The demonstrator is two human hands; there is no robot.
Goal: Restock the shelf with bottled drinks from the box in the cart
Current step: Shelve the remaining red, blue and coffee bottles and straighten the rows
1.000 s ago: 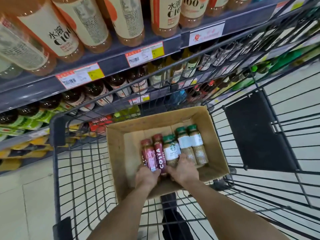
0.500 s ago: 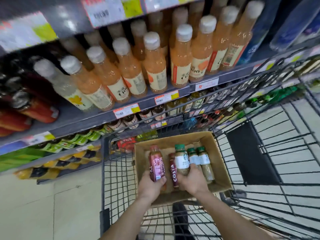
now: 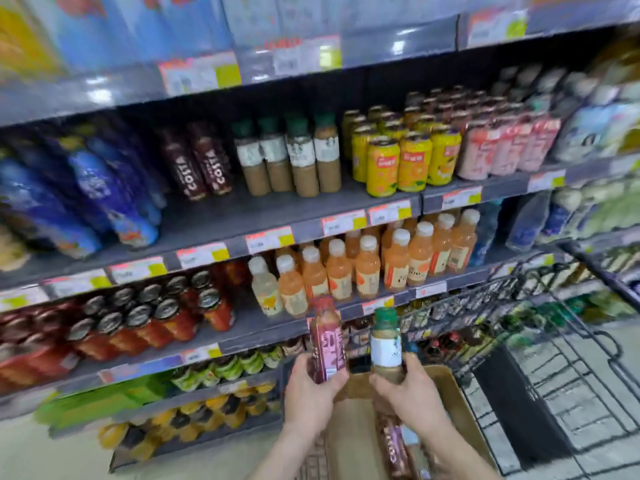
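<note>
Supermarket drinks aisle, motion-blurred, seen from above a person's two bare arms. Fingers [image 3: 335,382] of the left hand [image 3: 311,393] curl round the lower half of a pink-labelled bottle [image 3: 327,341], which is held upright. The right hand [image 3: 412,396] wraps the base of a green-capped bottle [image 3: 385,344] of pale brown drink, also upright. Both bottles are in the air above the far edge of an open cardboard box [image 3: 446,386]. At least one more bottle [image 3: 393,445] lies inside the box, which sits in a wire cart [image 3: 554,341]. Beyond, at the front edge of a grey shelf [image 3: 242,216], stand matching rows: dark Costa bottles [image 3: 204,164] and, just beside them, green-capped ones [image 3: 291,157].

Both held bottles look full, so probably rigid and fairly heavy for their size. Their glossy label sleeves may be slippery. A grip round the body, low or mid-height as now, seems safer than the narrow cap. Whether they are glass or plastic cannot be told.
</note>
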